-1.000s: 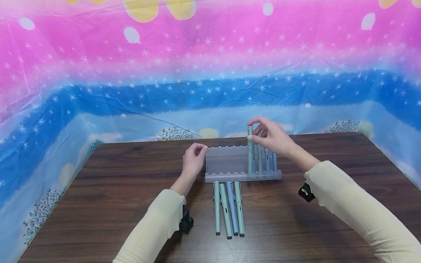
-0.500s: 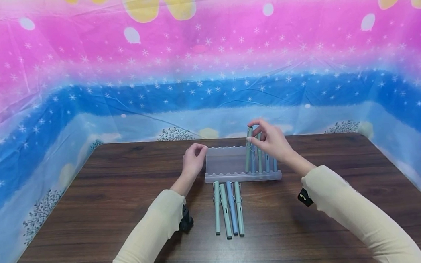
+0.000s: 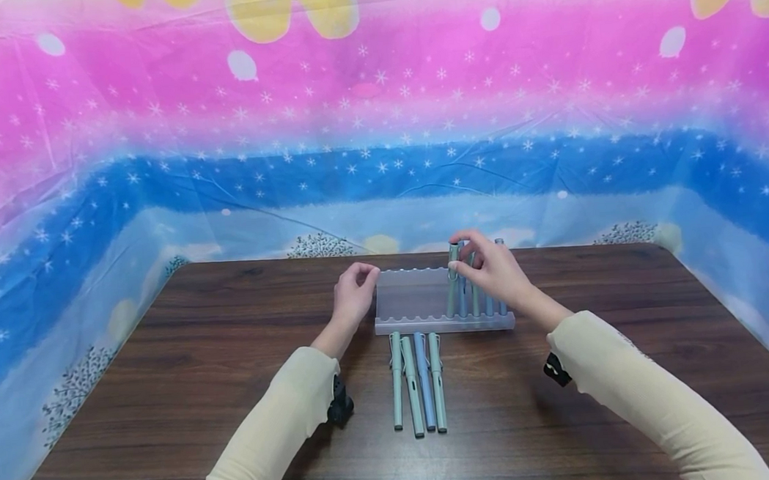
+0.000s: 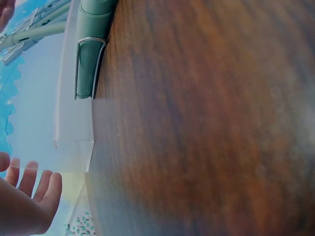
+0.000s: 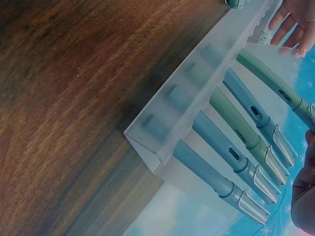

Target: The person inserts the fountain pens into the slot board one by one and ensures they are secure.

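A frosted clear pen rack [image 3: 411, 296] stands on the table with scalloped slots. My left hand [image 3: 353, 295] pinches its upper left corner between thumb and fingers. My right hand [image 3: 500, 268] pinches the capped upper end of a green pen [image 5: 266, 73], whose lower end sits in a rack slot. To the right of that pen, blue pens [image 5: 204, 167] and one green pen [image 5: 229, 115] lean in neighbouring slots, clips upward. The right fingers partly hide these pens in the head view.
In front of the rack, several pens lie side by side on the brown wooden table [image 3: 233, 367], among them a blue pen [image 3: 424, 384] and a green pen [image 3: 396, 382]. A patterned cloth [image 3: 380, 167] hangs around the table's back and sides.
My right hand has moved down and slightly left with the green pen, which now sits lower and further left in the rack. The left hand has stayed at the corner.
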The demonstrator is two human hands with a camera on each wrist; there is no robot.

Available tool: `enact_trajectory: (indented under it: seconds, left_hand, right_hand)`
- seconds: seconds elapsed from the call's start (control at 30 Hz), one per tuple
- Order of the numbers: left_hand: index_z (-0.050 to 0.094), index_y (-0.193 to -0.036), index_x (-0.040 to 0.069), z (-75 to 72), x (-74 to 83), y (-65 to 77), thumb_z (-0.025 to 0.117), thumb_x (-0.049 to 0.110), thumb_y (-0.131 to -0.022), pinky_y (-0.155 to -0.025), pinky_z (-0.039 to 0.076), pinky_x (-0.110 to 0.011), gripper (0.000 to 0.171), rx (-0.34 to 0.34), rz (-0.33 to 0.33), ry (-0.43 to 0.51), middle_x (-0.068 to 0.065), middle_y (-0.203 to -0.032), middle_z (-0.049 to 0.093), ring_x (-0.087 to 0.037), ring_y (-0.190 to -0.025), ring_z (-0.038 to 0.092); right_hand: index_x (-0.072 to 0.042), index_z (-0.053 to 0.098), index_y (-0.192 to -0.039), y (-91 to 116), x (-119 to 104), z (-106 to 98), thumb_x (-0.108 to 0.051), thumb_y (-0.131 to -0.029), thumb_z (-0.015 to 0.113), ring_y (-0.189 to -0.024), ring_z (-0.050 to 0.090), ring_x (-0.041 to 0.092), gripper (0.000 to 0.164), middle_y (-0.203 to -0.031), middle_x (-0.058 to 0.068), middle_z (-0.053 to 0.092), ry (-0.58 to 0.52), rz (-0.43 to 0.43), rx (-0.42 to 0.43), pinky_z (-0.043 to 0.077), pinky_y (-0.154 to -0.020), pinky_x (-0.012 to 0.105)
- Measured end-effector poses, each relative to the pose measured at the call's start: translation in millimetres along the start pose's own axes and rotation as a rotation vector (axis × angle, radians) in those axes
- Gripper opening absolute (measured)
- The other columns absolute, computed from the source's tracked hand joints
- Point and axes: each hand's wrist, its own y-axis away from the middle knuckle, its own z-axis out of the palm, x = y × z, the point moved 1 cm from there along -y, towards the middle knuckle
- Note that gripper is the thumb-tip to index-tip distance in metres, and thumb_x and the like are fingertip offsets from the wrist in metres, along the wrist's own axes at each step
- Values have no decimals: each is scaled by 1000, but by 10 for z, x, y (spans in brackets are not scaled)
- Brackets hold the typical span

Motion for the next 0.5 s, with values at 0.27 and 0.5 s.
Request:
enact_trajectory:
  seconds: [0.27,0.5]
  left_hand:
    - [59,-97,4,0,-1,-3,53,21,-89,-76,43,-33,19,3,-4,4,-8,-94,59,-21,-89,53]
    - [59,-94,5,-9,1,10,54,22,-89,-75,43,-31,18,10,29,20,-7,-91,60,-20,-87,53]
  right_hand:
    - [-15,49,-114,-10,21,-7,-19,-85,60,-47,42,12,31,-83,1,59,-23,11,-50,34,-42,29]
    - [-16,49,-115,-63,17,-27,-18,-86,57,-46,41,14,30,-82,-1,58,-51,46,-82,34,-42,29]
